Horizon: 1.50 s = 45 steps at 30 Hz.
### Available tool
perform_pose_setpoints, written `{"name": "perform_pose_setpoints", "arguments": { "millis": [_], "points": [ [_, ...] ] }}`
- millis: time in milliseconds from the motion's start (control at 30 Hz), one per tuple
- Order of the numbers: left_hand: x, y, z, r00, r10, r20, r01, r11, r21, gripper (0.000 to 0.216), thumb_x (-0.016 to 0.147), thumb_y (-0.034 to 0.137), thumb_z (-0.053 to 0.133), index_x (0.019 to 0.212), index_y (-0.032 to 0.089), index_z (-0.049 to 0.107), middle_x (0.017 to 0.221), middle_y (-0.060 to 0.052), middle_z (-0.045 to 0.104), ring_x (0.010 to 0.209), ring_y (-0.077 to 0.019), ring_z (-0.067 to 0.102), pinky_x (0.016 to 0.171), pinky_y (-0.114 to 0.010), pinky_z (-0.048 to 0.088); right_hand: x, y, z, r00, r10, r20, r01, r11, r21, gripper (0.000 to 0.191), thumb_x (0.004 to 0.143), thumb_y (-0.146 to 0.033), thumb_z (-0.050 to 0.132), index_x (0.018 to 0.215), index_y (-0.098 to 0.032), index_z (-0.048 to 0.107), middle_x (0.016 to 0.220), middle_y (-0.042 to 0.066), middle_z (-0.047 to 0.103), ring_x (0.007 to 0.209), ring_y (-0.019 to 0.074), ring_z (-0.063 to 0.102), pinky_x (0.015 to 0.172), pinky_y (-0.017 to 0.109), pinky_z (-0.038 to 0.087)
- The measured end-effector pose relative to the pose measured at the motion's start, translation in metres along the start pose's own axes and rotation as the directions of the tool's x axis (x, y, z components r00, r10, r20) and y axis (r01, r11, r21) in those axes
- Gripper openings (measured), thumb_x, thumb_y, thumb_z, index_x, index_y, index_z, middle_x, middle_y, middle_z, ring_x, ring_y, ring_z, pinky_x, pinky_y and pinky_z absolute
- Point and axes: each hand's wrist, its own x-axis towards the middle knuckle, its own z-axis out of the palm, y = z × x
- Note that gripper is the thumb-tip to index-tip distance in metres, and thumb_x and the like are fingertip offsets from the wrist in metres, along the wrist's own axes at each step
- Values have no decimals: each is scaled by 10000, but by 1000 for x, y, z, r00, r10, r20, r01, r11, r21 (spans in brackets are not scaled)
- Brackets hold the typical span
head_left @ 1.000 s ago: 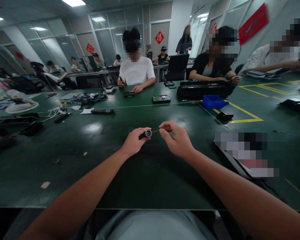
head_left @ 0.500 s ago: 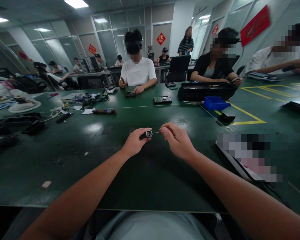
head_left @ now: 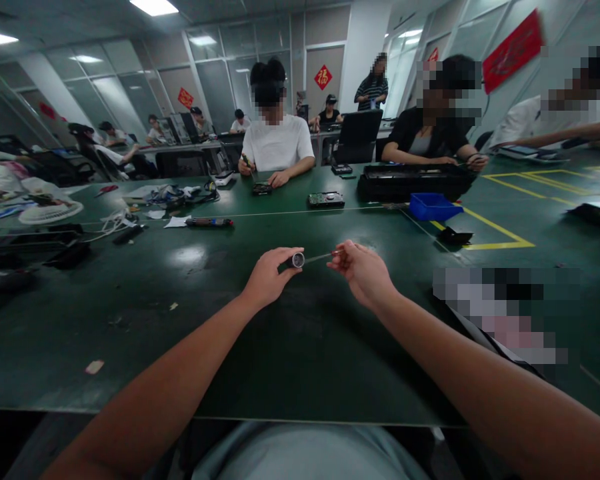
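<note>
My left hand (head_left: 270,277) is closed round a short black cylinder (head_left: 299,260), whose silver-rimmed round end faces me. Its fingers lie over the top and the thumb is below. To the right, my right hand (head_left: 365,270) pinches a thin metal rod with a red part (head_left: 323,256) at the fingertips. The rod slants down to the left, and its far tip is close by the cylinder's rim; whether it touches is too small to tell. Both hands are above the dark green table (head_left: 280,360).
A blue bin (head_left: 435,207) and a small black part (head_left: 455,237) lie ahead on the right. A circuit-board device (head_left: 326,199) and an electric screwdriver (head_left: 210,223) are farther forward. Left are cables (head_left: 120,221); right, a blurred-out item (head_left: 500,320). Co-workers sit across the table.
My right hand has moved right, away from the cylinder, with the rod; more of the rod shows and it slants more. My left hand has risen slightly, still holding the cylinder.
</note>
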Motion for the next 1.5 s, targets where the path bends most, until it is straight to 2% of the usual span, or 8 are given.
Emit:
{"name": "perform_pose_setpoints", "arguments": {
  "millis": [300, 467, 633, 800, 933, 1067, 1233, 1500],
  "points": [
    [1, -8, 3, 996, -45, 76, 39, 996, 81, 395, 894, 246, 667, 1286, 261, 618, 1253, -55, 655, 1183, -231, 583, 1059, -435, 428, -1, 1, -5, 984, -148, -96, 133, 979, -152, 236, 902, -450, 535, 856, -223, 584, 785, 29, 636, 688, 163, 614, 697, 353, 560],
    [-1, -9, 4, 995, -32, 94, 23, 995, 93, 395, 883, 241, 683, 1273, 251, 623, 1227, -51, 662, 1151, -229, 592, 1041, -436, 440, -10, -10, 0, 953, -300, -35, 268, 894, -359, 235, 939, -420, 493, 880, -213, 587, 760, 22, 638, 698, 165, 608, 696, 344, 506],
    [0, -4, 4, 992, -118, 45, 116, 992, 39, 348, 859, 219, 691, 1201, 195, 635, 1216, -77, 652, 1133, -237, 598, 1033, -412, 460, -13, -15, -1, 936, -349, -46, 297, 853, -429, 232, 962, -417, 472, 909, -222, 586, 771, 20, 640, 724, 172, 610, 712, 353, 496],
    [3, 7, 1, 973, -221, 60, 226, 970, -86, 395, 922, 241, 569, 1313, 211, 517, 1235, -83, 636, 1133, -230, 599, 1022, -412, 457, -16, -21, -1, 915, -397, -76, 335, 850, -407, 224, 965, -415, 466, 929, -222, 575, 801, 19, 647, 734, 167, 624, 710, 342, 502],
    [7, 15, 2, 948, -291, 131, 299, 953, -40, 267, 926, 334, 539, 1156, 201, 564, 1058, -67, 662, 920, -214, 627, 812, -355, 508, -21, -27, 1, 887, -456, -72, 387, 821, -420, 205, 973, -396, 460, 948, -228, 575, 804, 21, 652, 740, 169, 630, 710, 340, 500],
    [14, 18, 14, 951, -200, 236, 189, 979, 71, 227, 916, 400, 545, 1001, 203, 620, 942, -56, 675, 822, -216, 622, 717, -337, 486, -23, -29, 1, 877, -477, -54, 412, 805, -427, 193, 975, -378, 458, 946, -227, 575, 787, 18, 644, 733, 170, 628, 708, 343, 496],
    [25, 16, 36, 922, -137, 363, 36, 962, 271, 265, 894, 255, 517, 1125, 242, 647, 1066, -72, 683, 942, -265, 642, 786, -372, 503, -23, -30, 1, 887, -462, -15, 412, 805, -426, 195, 978, -375, 452, 942, -230, 577, 774, 13, 636, 735, 171, 620, 714, 345, 493],
    [36, 21, 46, 880, -152, 451, -67, 898, 434, 252, 909, 412, 570, 1049, 232, 675, 1019, -88, 668, 913, -268, 646, 758, -343, 503, -21, -27, 0, 896, -445, -12, 401, 819, -410, 197, 970, -370, 455, 927, -223, 580, 759, 7, 638, 713, 164, 620, 697, 333, 483]
  ]
}}
